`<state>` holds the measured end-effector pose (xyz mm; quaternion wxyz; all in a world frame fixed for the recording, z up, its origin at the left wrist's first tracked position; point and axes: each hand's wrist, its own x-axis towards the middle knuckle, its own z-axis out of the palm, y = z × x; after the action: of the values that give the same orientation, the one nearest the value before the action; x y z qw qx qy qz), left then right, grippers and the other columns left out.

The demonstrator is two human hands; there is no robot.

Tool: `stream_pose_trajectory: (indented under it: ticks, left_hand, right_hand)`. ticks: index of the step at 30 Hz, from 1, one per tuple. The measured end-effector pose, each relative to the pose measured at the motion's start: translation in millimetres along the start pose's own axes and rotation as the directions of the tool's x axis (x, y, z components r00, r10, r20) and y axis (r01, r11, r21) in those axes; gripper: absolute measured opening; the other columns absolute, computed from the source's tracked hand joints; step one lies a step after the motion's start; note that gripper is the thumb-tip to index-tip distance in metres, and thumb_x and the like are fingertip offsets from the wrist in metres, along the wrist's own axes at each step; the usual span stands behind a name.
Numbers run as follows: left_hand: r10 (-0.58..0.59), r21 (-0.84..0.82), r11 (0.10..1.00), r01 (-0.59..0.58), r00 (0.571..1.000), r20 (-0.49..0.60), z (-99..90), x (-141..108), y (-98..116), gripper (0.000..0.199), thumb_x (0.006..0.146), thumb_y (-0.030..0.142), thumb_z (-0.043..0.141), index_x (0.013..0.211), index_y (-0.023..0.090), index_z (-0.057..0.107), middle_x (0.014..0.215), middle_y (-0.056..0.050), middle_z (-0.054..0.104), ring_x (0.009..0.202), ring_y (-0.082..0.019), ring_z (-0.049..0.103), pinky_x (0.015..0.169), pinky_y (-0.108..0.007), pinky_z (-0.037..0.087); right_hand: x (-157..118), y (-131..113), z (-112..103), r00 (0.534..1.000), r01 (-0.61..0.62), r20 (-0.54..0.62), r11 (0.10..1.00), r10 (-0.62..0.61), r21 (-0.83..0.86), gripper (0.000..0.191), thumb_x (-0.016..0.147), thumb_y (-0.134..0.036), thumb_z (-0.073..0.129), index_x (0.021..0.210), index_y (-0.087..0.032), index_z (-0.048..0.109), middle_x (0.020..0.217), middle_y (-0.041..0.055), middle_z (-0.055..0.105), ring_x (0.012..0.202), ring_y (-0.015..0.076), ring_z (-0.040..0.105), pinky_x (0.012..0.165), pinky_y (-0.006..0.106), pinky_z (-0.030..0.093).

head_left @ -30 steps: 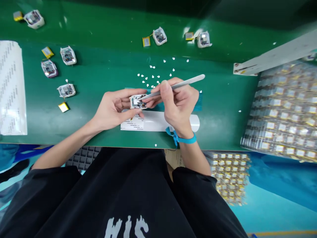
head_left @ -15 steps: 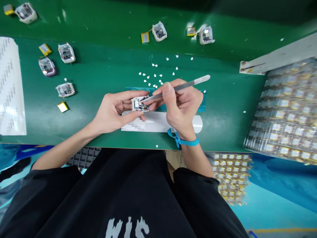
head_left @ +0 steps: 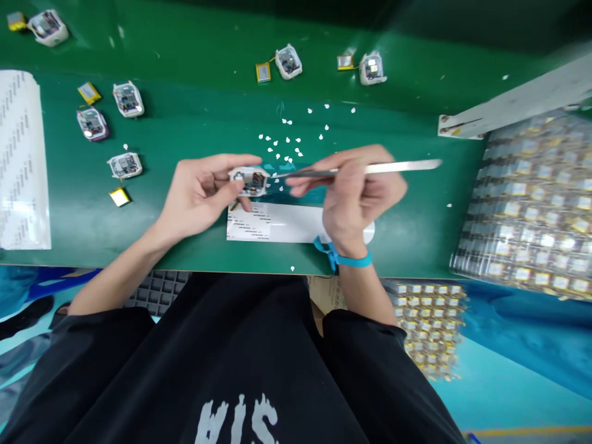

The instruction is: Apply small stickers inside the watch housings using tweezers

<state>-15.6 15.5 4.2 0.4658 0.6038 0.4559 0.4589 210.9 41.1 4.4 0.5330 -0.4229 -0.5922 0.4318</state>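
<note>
Between the thumb and fingers of my left hand (head_left: pixel 203 191) is a white watch case (head_left: pixel 252 182) with its circuit board facing up. My right hand (head_left: pixel 358 191) grips metal tweezers (head_left: pixel 393 166), slightly blurred, whose tips point left and sit just off the case's right side. Whether the tips hold anything is too small to tell. Several small white round stickers (head_left: pixel 287 140) with tabs lie scattered beyond my hands. Under them is a white printed strip (head_left: pixel 291 223) on the green table, partly covered by my right wrist.
More open watch cases with yellow batteries lie at the left (head_left: pixel 126 165) and far side (head_left: pixel 288 61). A stack of clear trays (head_left: pixel 531 209) full of parts stands right, beside a white bar (head_left: pixel 513 108). A printed sheet (head_left: pixel 23 160) lies far left.
My right hand with the tweezers has drawn away to the right, so the tips have left the watch case. My left hand has shifted slightly left and up with the case.
</note>
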Motion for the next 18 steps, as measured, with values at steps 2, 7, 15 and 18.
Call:
stream_pose_trajectory:
  ticks: [2, 7, 15, 18]
  left_hand:
    - [0.08, 0.067, 0.994, -0.081, 0.997, 0.01, -17.6, 1.9, -1.9, 0.024, 0.095, 0.021, 0.073, 0.119, 0.02, 0.079, 0.069, 0.004, 0.072, 0.051, -0.009, 0.064, 0.05, -0.023, 0.053]
    - [-0.024, 0.386, 0.922, -0.035, 0.989, 0.147, -36.6, -2.4, 4.9, 0.013, 0.095, 0.026, 0.069, 0.099, 0.022, 0.081, 0.081, -0.001, 0.079, 0.061, -0.013, 0.065, 0.052, -0.025, 0.047]
    - [0.011, 0.606, 0.751, -0.262, 0.923, 0.386, -18.0, -7.7, -10.1, 0.029, 0.104, 0.03, 0.051, 0.114, 0.02, 0.076, 0.114, -0.009, 0.077, 0.115, -0.028, 0.067, 0.095, -0.044, 0.054]
    - [0.037, 0.627, 0.712, -0.315, 0.909, 0.415, -18.6, -8.9, -16.6, 0.03, 0.106, 0.032, 0.051, 0.117, 0.02, 0.075, 0.116, -0.011, 0.075, 0.119, -0.029, 0.066, 0.098, -0.048, 0.052]
  right_hand:
    - [5.4, -0.5, -11.4, 0.999, 0.037, 0.009, 0.999, -0.037, -0.031, 0.029, 0.101, -0.058, 0.06, 0.092, -0.033, 0.073, 0.081, -0.0004, 0.077, 0.078, 0.021, 0.079, 0.068, 0.037, 0.066]
    - [19.7, 10.5, -24.2, 0.868, 0.207, 0.497, 0.923, -0.02, -0.323, 0.03, 0.103, -0.044, 0.06, 0.091, -0.027, 0.081, 0.099, 0.0005, 0.083, 0.09, 0.0203, 0.078, 0.085, 0.038, 0.062]
    - [21.7, 22.8, -19.9, 0.778, 0.404, 0.621, 0.832, -0.094, -0.38, 0.028, 0.105, -0.037, 0.059, 0.102, -0.023, 0.084, 0.104, 0.0035, 0.085, 0.093, 0.0209, 0.077, 0.084, 0.036, 0.058]
    - [23.0, 23.6, -21.7, 0.752, 0.422, 0.652, 0.829, -0.093, -0.368, 0.028, 0.105, -0.035, 0.059, 0.103, -0.023, 0.084, 0.108, 0.0032, 0.084, 0.095, 0.021, 0.078, 0.085, 0.035, 0.058]
